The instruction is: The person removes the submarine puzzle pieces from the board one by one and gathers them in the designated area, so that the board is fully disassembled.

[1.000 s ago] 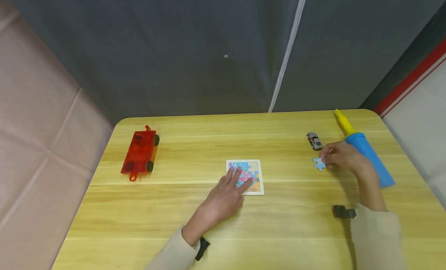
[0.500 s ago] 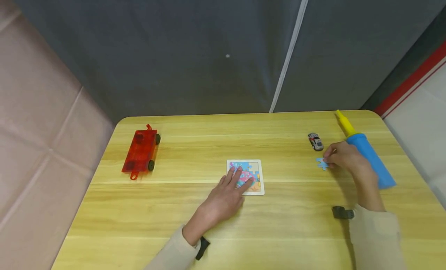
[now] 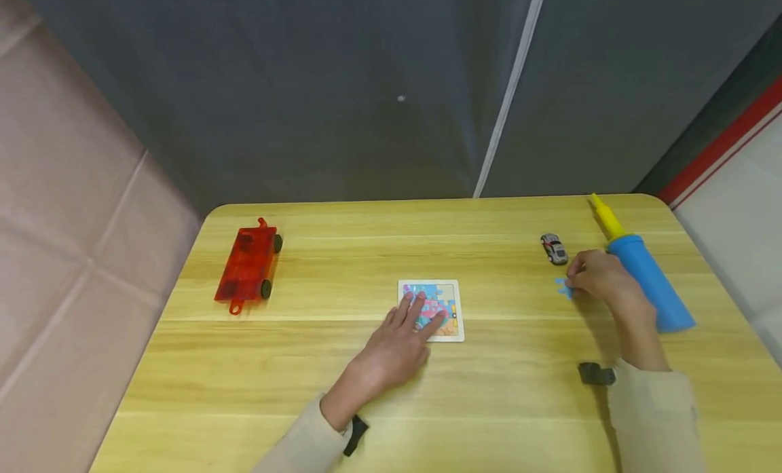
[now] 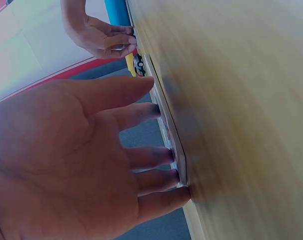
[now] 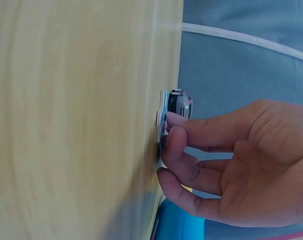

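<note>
A small light-blue jigsaw piece (image 3: 561, 287) is pinched between the thumb and fingers of my right hand (image 3: 603, 277), low over the table. In the right wrist view the jigsaw piece (image 5: 160, 117) shows edge-on at the fingertips, partly hidden by them. My left hand (image 3: 394, 347) lies with spread, straight fingers on a white-framed jigsaw puzzle (image 3: 451, 338), its pink and blue picture partly covered. From the left wrist view, the fingertips of my left hand (image 4: 91, 155) press along the edge of the puzzle.
Just beyond the right hand stands a small silver toy car (image 3: 554, 249). A blue pump with a yellow nozzle (image 3: 654, 283) lies right of that hand. At the left is a red see-through wheeled toy base (image 3: 247, 264). A grey curtain (image 3: 305, 120) hangs behind the wooden table (image 3: 330, 256).
The right hand has turned the jigsaw piece in its fingers, and less of it shows now. The left hand stays in place on the puzzle.
</note>
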`<state>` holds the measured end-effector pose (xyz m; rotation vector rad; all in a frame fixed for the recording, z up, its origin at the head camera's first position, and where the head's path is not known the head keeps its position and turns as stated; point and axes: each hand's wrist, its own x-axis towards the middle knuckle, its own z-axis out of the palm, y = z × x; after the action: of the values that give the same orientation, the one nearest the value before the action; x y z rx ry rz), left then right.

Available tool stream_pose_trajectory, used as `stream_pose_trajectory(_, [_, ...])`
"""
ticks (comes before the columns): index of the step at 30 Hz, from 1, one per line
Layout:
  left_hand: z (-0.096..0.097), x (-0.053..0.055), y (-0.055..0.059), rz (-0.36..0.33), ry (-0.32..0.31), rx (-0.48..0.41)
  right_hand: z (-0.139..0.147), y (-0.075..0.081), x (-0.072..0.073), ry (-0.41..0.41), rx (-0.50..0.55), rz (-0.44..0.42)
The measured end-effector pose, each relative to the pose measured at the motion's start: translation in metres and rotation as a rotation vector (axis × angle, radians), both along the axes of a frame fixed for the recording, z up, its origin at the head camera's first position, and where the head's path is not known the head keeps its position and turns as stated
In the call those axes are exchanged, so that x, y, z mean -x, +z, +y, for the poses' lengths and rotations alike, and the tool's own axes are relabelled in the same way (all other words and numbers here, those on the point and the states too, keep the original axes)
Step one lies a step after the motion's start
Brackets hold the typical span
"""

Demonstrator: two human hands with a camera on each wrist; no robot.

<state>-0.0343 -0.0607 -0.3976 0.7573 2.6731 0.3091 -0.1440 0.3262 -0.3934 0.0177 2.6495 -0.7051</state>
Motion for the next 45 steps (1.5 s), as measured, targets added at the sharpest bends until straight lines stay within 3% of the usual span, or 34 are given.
stream_pose_trajectory(4, [0.000, -0.002, -0.001, -0.018, 0.007, -0.004, -0.023, 0.009, -0.005, 0.071, 0.008, 0.083])
stream_pose_trajectory(10, [0.001, -0.002, 0.000, -0.037, 0.020, -0.016, -0.102, 0.025, -0.007, 0.190, 0.169, 0.150])
stream_pose_trajectory(14, [0.002, 0.000, 0.002, -0.041, 0.038, 0.011, -0.149, 0.023, -0.007, 0.269, 0.227, 0.154])
stream_pose_trajectory(19, [0.002, 0.002, 0.002, -0.029, 0.048, 0.063, -0.182, 0.012, -0.006, 0.332, 0.160, 0.141])
stream_pose_trajectory(26, [0.001, 0.002, 0.003, -0.052, 0.062, 0.065, -0.193, 0.001, -0.007, 0.341, 0.130, 0.126])
stream_pose_trajectory(45, [0.002, 0.000, 0.005, -0.008, 0.031, 0.130, -0.202, 0.000, -0.012, 0.326, 0.133, 0.105])
